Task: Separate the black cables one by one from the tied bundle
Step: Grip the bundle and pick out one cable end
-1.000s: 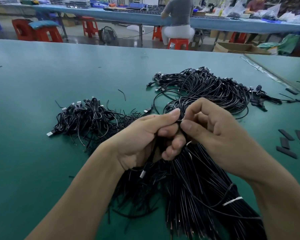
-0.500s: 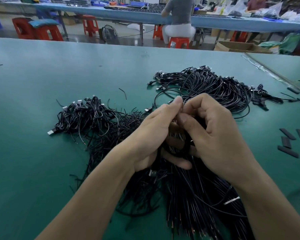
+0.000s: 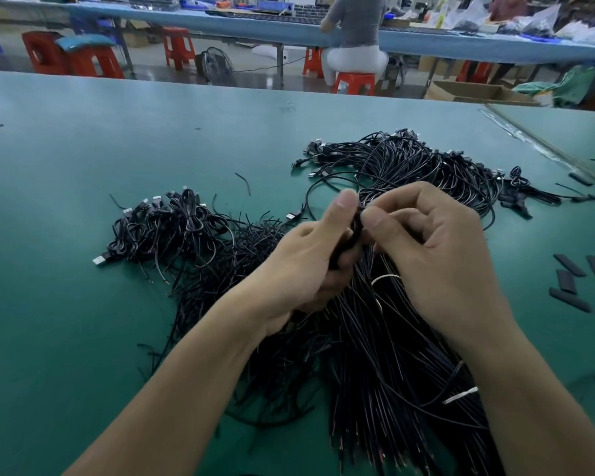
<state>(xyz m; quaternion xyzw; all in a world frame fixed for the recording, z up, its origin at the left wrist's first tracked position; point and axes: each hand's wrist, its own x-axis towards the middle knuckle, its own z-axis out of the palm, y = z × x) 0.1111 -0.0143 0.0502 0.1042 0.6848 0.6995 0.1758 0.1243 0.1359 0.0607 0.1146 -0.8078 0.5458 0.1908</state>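
— Where is the bundle (image 3: 385,355)?
— On the green surface (image 3: 83,338), just in front of the person, its black cables fanning toward the camera, with a white tie (image 3: 459,395) round it lower down.
— And the hands?
— The left hand (image 3: 310,266) is curled round the bundle's far end, thumb up. The right hand (image 3: 437,255) pinches that same end between thumb and fingertips.
— Anything else?
— One loose pile (image 3: 172,231) lies left of the hands, a second pile (image 3: 426,166) beyond them.

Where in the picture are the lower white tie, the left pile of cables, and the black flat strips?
lower white tie (image 3: 460,395), head view, middle of the white band.
left pile of cables (image 3: 186,230), head view, tangled middle of the pile.
black flat strips (image 3: 570,299), head view, middle of the nearest strip.
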